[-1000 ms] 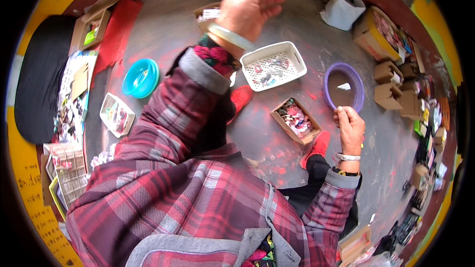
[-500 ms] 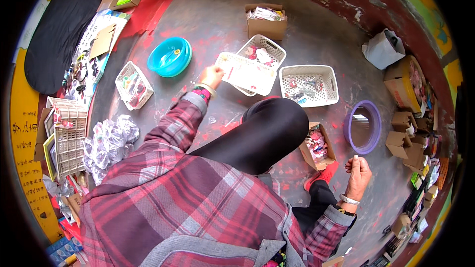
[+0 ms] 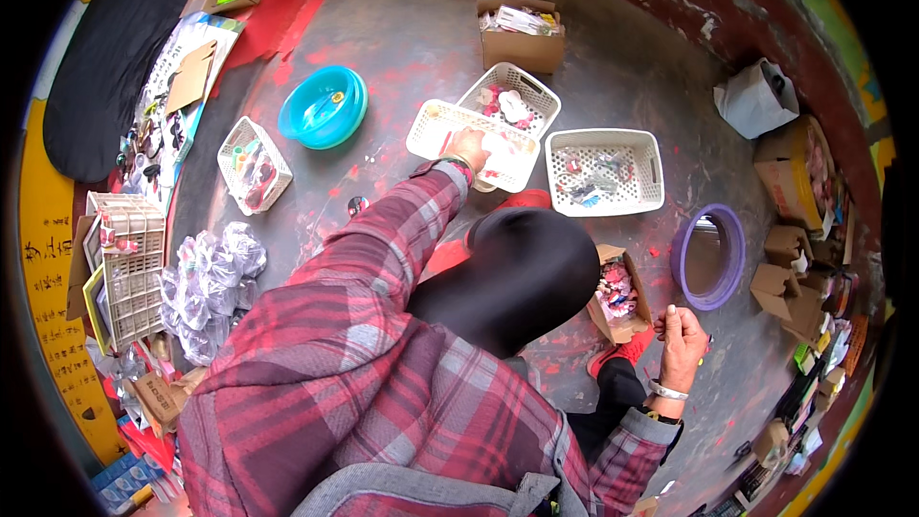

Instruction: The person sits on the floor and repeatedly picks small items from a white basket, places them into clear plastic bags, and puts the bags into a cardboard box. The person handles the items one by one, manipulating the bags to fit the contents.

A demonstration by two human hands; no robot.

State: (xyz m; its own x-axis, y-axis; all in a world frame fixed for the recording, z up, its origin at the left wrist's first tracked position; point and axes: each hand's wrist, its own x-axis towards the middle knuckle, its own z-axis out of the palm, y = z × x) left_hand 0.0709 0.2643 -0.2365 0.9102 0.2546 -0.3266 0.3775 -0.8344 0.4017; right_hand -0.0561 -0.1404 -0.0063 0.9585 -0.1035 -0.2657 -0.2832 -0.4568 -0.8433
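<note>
My left hand (image 3: 467, 146) reaches over the middle of a shallow white basket (image 3: 418, 139), where a few small red pieces lie. Its fingers point down into that basket and are partly hidden, so their grip does not show. The shallow basket overlaps the near part of a deeper white basket (image 3: 549, 105) holding pink and white pieces (image 3: 514, 107). Off to the right, beside my knee, my right hand (image 3: 682, 343) is raised with its fingers curled and the thumb pressed to them. Whatever it may pinch is too small to name. An open cardboard box of pink and red pieces (image 3: 617, 289) stands beside it.
Another white basket (image 3: 653, 193) with small parts stands right of centre, and a purple basin (image 3: 682, 273) farther right. To the left are blue-green basins (image 3: 330, 142), a small white basket (image 3: 228, 172) and clear plastic bags (image 3: 206, 278). A full carton (image 3: 522, 50) stands far ahead.
My left hand has moved right, from the shallow basket's left rim to over its middle. My right hand stays raised with fingers curled. The view has shifted slightly.
</note>
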